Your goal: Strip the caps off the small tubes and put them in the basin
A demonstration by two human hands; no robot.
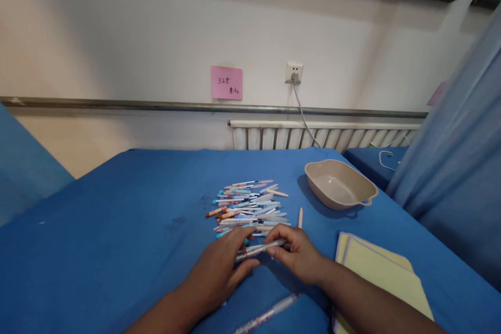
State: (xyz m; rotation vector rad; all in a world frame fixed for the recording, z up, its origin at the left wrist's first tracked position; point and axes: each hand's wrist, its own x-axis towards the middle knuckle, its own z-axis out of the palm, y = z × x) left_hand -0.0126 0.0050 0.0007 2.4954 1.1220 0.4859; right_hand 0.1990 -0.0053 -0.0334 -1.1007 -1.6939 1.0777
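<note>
Several slim pens (256,250) lie side by side between my two hands, low over the blue cloth. My left hand (217,263) curls round their left ends, thumb below and fingers above. With thumb and fingertips, my right hand (299,254) pinches their right ends. Just beyond my hands spreads a pile of pens (250,207) in white, light blue, beige and orange-brown, mostly lying crosswise. A beige pen (300,217) stands apart at the pile's right, pointing away from me. Nearer to me, a clear patterned pen (270,314) rests on the cloth.
A beige plastic basin (336,190) sits at the back right. Yellow cloths with purple edging (385,271) lie by my right forearm. Behind the blue-covered table (117,219) are a radiator (270,135) and a plugged-in cord (301,107). A blue curtain (457,167) hangs at right.
</note>
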